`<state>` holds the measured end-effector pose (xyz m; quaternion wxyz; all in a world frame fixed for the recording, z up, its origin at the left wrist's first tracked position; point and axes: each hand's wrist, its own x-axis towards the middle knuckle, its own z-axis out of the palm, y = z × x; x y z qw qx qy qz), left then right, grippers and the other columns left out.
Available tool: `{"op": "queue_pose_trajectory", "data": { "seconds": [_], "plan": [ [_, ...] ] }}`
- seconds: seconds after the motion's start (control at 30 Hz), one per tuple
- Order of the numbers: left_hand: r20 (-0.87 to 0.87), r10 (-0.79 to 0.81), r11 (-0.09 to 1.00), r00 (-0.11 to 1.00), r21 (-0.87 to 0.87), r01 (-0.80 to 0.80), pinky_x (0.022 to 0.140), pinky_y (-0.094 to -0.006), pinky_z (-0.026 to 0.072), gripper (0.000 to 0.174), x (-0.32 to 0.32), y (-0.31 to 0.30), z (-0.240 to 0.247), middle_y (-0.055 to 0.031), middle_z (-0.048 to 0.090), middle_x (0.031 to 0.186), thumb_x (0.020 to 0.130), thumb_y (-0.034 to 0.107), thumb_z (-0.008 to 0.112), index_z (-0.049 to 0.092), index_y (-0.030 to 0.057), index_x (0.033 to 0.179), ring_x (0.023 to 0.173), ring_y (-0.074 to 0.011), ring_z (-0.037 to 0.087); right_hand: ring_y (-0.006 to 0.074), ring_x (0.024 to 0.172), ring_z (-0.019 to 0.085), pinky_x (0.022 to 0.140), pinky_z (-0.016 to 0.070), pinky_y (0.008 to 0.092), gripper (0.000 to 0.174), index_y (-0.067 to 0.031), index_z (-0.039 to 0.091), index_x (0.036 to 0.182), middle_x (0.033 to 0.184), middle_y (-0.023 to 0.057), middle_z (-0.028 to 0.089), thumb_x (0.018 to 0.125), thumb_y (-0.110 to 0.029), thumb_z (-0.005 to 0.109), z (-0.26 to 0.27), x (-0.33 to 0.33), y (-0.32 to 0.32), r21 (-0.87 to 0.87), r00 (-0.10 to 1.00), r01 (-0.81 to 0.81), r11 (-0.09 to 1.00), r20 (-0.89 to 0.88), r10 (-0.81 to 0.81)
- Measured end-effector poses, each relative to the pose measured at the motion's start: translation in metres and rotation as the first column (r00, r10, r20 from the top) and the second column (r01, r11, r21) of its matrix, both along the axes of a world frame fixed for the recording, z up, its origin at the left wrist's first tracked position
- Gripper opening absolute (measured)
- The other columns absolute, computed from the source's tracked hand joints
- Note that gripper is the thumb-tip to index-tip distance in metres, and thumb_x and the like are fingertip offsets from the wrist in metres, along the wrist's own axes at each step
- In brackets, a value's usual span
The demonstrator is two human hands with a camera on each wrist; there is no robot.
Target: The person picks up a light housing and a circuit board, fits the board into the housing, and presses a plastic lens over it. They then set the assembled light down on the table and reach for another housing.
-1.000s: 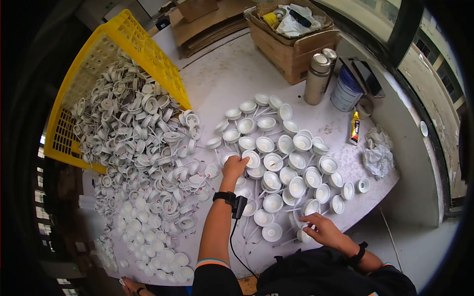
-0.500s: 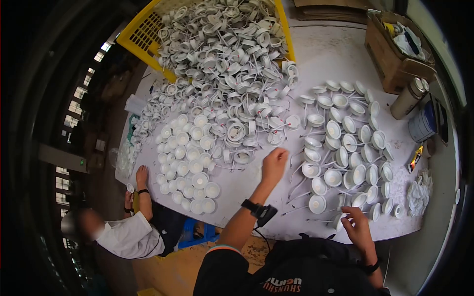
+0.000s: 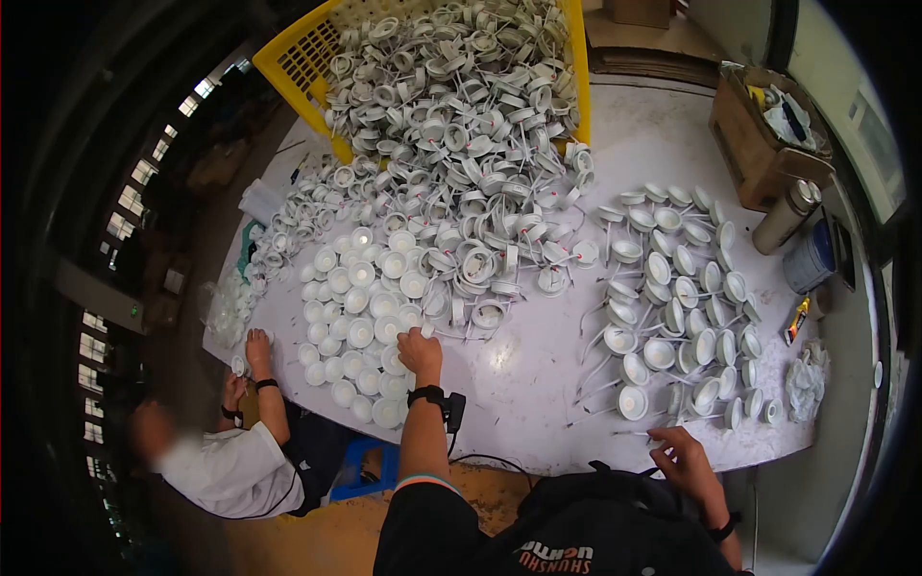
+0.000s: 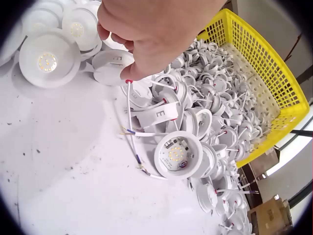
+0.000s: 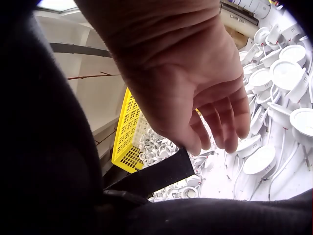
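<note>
My left hand point(image 3: 420, 353) is at the near edge of the finished-looking white downlights point(image 3: 360, 331), which have yellowish LED discs in their cups. In the left wrist view, my left hand point(image 4: 151, 34) pinches a white downlight point(image 4: 110, 64), its thumb at the rim and its other fingers curled behind. Beside it lies an uncovered downlight point(image 4: 177, 154) with its circuit board showing and a wire lead. My right hand point(image 3: 687, 461) hovers by the table's front edge, holding nothing, its fingers point(image 5: 227, 132) loosely bent near the spread of wired downlights point(image 3: 658, 355).
A yellow crate point(image 3: 576, 77) lies tipped, spilling a heap of downlight housings point(image 3: 471, 144) across the table. At the right are a cardboard box point(image 3: 759, 144), a flask point(image 3: 786, 219), a blue-and-white tub point(image 3: 810, 257), a glue tube point(image 3: 796, 320) and crumpled plastic point(image 3: 805, 382). Another person point(image 3: 240, 470) sits at the left.
The head view has turned left. My left hand has gone from the wired downlights at the right to the cupped ones at the left. My right hand stays near the front edge.
</note>
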<state>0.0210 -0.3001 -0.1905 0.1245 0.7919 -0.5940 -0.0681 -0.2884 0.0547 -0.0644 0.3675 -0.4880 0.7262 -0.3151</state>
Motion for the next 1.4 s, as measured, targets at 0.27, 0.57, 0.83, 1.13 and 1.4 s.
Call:
{"op": "queue_pose_trajectory", "data": {
  "seconds": [0.27, 0.57, 0.83, 1.13, 1.4],
  "plan": [
    [-0.062, -0.271, 0.94, 0.961, -0.23, 0.25, 0.08, -0.0411, 0.0386, 0.02, 0.001, 0.048, 0.051, -0.0093, 0.05, 0.093, 0.066, 0.008, 0.065, 0.06, 0.0101, 0.086, 0.093, -0.0288, 0.049, 0.0221, 0.072, 0.061, 0.06, 0.0499, 0.0302, 0.029, -0.0036, 0.058, 0.106, 0.089, 0.0119, 0.059, 0.077, -0.003, 0.062, 0.016, 0.006, -0.011, -0.027, 0.998, -0.049, 0.998, -0.052, 0.048],
    [-0.298, -0.843, 0.537, 0.447, -0.462, 0.706, 0.071, -0.03, 0.0389, 0.02, -0.071, 0.173, 0.151, -0.007, 0.041, 0.083, 0.064, -0.01, 0.056, 0.058, 0.0066, 0.075, 0.08, -0.0238, 0.046, 0.0161, 0.074, 0.059, 0.061, 0.0477, 0.0281, 0.037, -0.0016, 0.051, 0.119, 0.1, 0.0109, 0.062, 0.085, -0.016, 0.058, 0.045, 0.008, -0.037, -0.163, 0.931, 0.006, 0.987, 0.361, 0.054],
    [-0.817, -0.576, 0.633, 0.028, -0.425, 0.647, 0.089, -0.0316, 0.0401, 0.038, -0.134, 0.245, 0.157, -0.0097, 0.05, 0.106, 0.08, -0.003, 0.05, 0.047, -0.0003, 0.118, 0.105, -0.0212, 0.049, 0.0081, 0.065, 0.054, 0.054, 0.0449, 0.024, 0.04, -0.0019, 0.049, 0.12, 0.088, 0.0083, 0.06, 0.084, -0.017, 0.059, 0.069, 0.01, -0.033, -0.069, 0.803, -0.004, 0.998, 0.595, 0.045],
    [-0.921, -0.387, 0.517, 0.043, -0.178, 0.838, 0.08, -0.0282, 0.0421, 0.034, -0.134, 0.269, 0.16, -0.0094, 0.057, 0.097, 0.088, 0.023, 0.053, 0.049, -0.0027, 0.11, 0.088, -0.0151, 0.053, 0.0065, 0.057, 0.052, 0.046, 0.0424, 0.0204, 0.034, -0.0036, 0.051, 0.112, 0.086, 0.0047, 0.059, 0.083, -0.018, 0.061, 0.061, 0.011, -0.013, -0.074, 0.758, 0.239, 0.968, 0.638, -0.138],
    [-0.934, -0.331, 0.521, 0.138, -0.059, 0.851, 0.071, -0.0249, 0.0425, 0.021, -0.152, 0.277, 0.173, -0.0064, 0.056, 0.088, 0.089, 0.014, 0.052, 0.051, -0.0031, 0.101, 0.078, -0.0104, 0.05, 0.0142, 0.075, 0.057, 0.066, 0.0467, 0.0292, 0.036, -0.0017, 0.056, 0.102, 0.088, 0.009, 0.061, 0.076, -0.022, 0.069, 0.056, -0.003, -0.006, -0.019, 0.743, 0.172, 0.985, 0.659, -0.117]
  ]
}}
